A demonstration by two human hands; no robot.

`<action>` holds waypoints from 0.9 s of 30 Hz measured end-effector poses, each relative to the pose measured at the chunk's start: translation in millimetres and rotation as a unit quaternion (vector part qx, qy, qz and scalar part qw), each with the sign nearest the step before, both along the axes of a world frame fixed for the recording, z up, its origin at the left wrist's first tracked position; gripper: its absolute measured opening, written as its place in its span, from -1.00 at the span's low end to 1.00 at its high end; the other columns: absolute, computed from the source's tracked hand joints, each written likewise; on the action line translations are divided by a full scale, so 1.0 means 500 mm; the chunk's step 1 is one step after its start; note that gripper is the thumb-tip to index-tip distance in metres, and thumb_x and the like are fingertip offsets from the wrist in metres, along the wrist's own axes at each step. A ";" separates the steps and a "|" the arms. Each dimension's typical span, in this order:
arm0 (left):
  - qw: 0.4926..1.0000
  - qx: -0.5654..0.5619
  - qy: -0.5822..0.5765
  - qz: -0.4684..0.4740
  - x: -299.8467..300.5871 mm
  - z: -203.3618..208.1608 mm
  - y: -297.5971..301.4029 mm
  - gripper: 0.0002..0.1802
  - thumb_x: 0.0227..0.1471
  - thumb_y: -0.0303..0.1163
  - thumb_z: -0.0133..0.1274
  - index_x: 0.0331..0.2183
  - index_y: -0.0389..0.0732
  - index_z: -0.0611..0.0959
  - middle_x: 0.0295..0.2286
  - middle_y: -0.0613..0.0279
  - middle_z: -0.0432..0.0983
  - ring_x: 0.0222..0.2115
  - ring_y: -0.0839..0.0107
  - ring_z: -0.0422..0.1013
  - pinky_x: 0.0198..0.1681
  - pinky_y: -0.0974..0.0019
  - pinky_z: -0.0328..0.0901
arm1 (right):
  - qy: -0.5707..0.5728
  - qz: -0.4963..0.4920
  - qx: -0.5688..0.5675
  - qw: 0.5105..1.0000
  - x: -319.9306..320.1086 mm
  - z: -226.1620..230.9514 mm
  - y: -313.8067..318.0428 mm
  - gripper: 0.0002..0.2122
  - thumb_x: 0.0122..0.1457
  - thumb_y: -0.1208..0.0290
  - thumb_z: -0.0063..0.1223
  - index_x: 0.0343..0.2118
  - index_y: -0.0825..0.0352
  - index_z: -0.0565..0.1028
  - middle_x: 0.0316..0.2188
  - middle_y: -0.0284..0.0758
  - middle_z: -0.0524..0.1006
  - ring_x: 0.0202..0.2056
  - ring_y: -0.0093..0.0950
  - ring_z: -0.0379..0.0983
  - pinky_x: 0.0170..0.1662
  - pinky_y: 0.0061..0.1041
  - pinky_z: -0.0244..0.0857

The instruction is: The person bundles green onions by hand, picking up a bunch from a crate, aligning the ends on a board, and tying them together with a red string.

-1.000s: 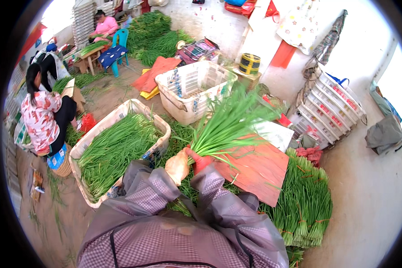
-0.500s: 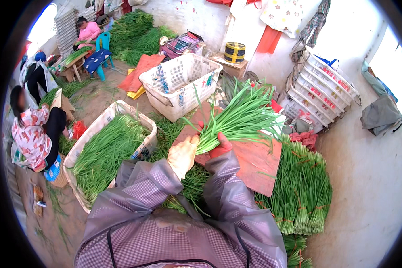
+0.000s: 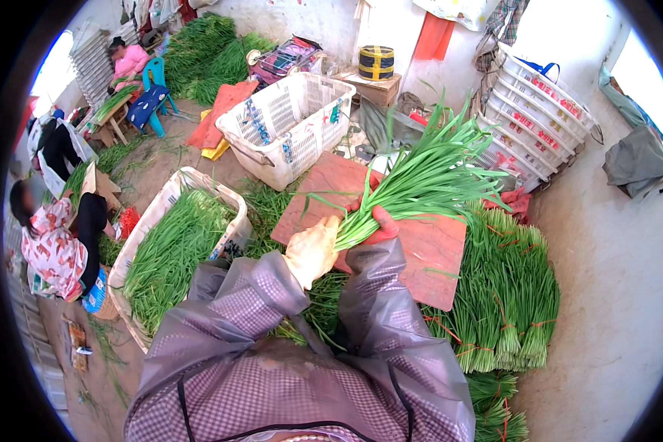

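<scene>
A loose bunch of long green garlic chives [image 3: 427, 180] is held in front of me, its leaves fanning to the far right. My left hand [image 3: 313, 252], in a pale yellowish glove, closes round the pale stem ends. Higher on the stems, my right hand [image 3: 381, 225], with red on its fingers, is wrapped round the bunch, some fingers hidden behind the stalks. Beneath the bunch lies a reddish board [image 3: 431, 276]. A few leaves stick out loosely to the left over it.
At left stands a white plastic crate [image 3: 188, 175] of loose chives, and beyond is another white crate [image 3: 272, 173]. Tied chive bundles [image 3: 504, 302] stack at right. Nested crates [image 3: 541, 118] lean by the wall. Several people sit at left, one in a patterned top [image 3: 55, 239].
Both hands have shifted slightly right with the bunch, still gripping it. The view has also moved a little, showing more of the board.
</scene>
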State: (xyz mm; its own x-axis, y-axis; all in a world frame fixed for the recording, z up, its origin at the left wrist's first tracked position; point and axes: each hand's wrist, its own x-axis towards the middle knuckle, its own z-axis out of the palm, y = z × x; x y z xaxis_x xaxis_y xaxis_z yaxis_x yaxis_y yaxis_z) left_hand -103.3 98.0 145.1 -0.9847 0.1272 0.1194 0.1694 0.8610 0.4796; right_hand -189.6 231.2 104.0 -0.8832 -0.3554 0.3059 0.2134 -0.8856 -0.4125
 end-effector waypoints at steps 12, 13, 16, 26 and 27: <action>0.704 0.672 -0.173 -0.151 -0.073 -0.002 -0.016 -0.40 0.07 -0.05 0.03 -0.07 -0.39 0.44 -0.12 0.07 0.44 -0.09 0.34 0.36 -0.02 0.28 0.23 | 0.009 -0.049 0.019 0.999 -0.029 -0.013 0.049 -0.38 -0.09 0.31 0.19 0.09 0.32 0.27 -0.38 -0.18 0.49 -0.34 -0.27 0.44 -0.24 -0.28 0.35; 0.699 0.679 -0.185 -0.126 -0.067 -0.007 -0.018 -0.43 0.07 -0.05 0.03 -0.10 -0.37 0.47 -0.13 0.09 0.45 -0.11 0.36 0.37 -0.05 0.29 0.25 | -0.004 -0.069 0.031 0.997 -0.025 -0.007 0.046 -0.38 -0.09 0.30 0.18 0.09 0.32 0.28 -0.39 -0.20 0.48 -0.35 -0.28 0.43 -0.25 -0.30 0.34; 0.587 0.791 -0.170 -0.030 -0.075 -0.084 -0.026 -0.60 0.09 -0.14 0.03 -0.17 -0.25 0.52 -0.20 0.17 0.49 -0.24 0.41 0.41 -0.16 0.33 0.31 | -0.027 -0.090 -0.012 0.995 -0.032 -0.006 0.048 -0.41 -0.07 0.27 0.16 0.07 0.34 0.30 -0.45 -0.29 0.44 -0.37 -0.36 0.38 -0.24 -0.35 0.31; 0.873 -0.083 -0.477 -0.056 0.019 -0.095 -0.197 -0.71 0.05 -0.23 0.04 -0.35 -0.28 0.63 -0.42 0.12 0.57 -0.39 0.33 0.47 -0.33 0.26 0.35 | 0.007 -0.107 -0.024 0.994 -0.064 -0.014 0.148 -0.43 -0.03 0.29 0.15 0.08 0.33 0.30 -0.41 -0.31 0.40 -0.35 -0.37 0.35 -0.23 -0.32 0.31; 0.919 -0.055 -0.384 -0.069 0.014 -0.097 -0.195 -0.71 0.04 -0.24 0.05 -0.32 -0.28 0.62 -0.42 0.13 0.56 -0.40 0.36 0.46 -0.33 0.28 0.34 | -0.006 -0.112 -0.009 0.994 -0.056 -0.003 0.141 -0.43 -0.04 0.29 0.15 0.08 0.32 0.30 -0.40 -0.29 0.42 -0.34 -0.35 0.36 -0.25 -0.31 0.32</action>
